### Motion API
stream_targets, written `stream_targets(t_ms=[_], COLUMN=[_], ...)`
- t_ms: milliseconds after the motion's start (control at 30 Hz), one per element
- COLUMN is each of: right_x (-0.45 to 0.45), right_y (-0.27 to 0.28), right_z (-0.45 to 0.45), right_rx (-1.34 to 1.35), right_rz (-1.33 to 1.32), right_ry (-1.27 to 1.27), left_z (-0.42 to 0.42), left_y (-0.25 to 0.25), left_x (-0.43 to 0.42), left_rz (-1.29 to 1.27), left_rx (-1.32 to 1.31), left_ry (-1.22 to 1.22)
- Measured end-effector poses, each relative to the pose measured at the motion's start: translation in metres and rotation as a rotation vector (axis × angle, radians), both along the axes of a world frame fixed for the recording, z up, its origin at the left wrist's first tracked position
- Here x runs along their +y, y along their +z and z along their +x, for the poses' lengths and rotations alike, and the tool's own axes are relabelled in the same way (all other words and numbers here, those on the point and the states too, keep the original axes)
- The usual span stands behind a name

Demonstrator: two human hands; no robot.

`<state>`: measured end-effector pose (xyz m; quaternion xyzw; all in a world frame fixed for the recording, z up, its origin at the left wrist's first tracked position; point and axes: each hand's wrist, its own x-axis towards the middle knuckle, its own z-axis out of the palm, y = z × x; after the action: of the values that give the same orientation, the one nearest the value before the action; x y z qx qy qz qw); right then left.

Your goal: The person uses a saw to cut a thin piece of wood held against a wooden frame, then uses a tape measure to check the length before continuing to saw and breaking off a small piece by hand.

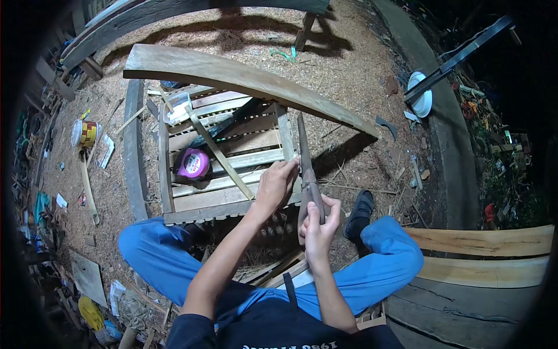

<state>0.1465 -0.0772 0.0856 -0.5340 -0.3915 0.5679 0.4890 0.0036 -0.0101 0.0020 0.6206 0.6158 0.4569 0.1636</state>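
Note:
My right hand (pixel 321 230) is closed around the lower part of a long, narrow brown tool (pixel 310 180) that looks like a knife in a wooden sheath. It tapers towards its far end and has a thin binding round its middle. My left hand (pixel 276 185) is beside it, fingers pinched together near the binding; what they hold, if anything, I cannot make out. Under and beyond my left hand lies a slatted wooden frame (pixel 226 203). On its slats rest a pink tape measure (pixel 193 163), a thin wooden stick (pixel 218 152) and a clear plastic container (pixel 176 108).
A curved plank (pixel 232 74) spans the frame's far side. Farther back stands a heavy wooden beam (pixel 192 13). A yellow-and-red tin (pixel 85 133) sits at left on ground strewn with shavings. Boards (pixel 482 241) lie at right, and a white round dish (pixel 419 96) stands beyond.

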Motion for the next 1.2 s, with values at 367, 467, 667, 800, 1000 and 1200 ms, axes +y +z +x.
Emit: stream_targets(t_ms=[367,467,667,800,1000,1200], right_x=[-0.015,0.001,-0.018,-0.008,-0.021,-0.013], right_y=[0.002,-0.001,0.0,-0.004,-0.013,-0.014], right_z=[0.007,0.003,0.008,0.01,0.02,0.01], right_rx=[-0.012,0.01,-0.1,-0.073,-0.256,-0.24], right_rz=[-0.008,-0.003,0.038,0.022,0.141,0.138], right_ry=[-0.01,0.008,0.012,0.004,-0.001,-0.016], left_z=[0.001,0.003,0.004,0.004,0.003,0.002], left_y=[0.003,0.003,-0.004,-0.004,0.0,-0.001], left_x=[0.004,0.006,0.005,0.004,0.006,0.005], left_rz=[-0.033,-0.018,-0.066,0.005,-0.006,-0.017], left_rx=[0.071,0.076,0.09,0.048,0.066,0.088], left_ry=[-0.01,0.017,0.024,0.032,0.027,0.027])
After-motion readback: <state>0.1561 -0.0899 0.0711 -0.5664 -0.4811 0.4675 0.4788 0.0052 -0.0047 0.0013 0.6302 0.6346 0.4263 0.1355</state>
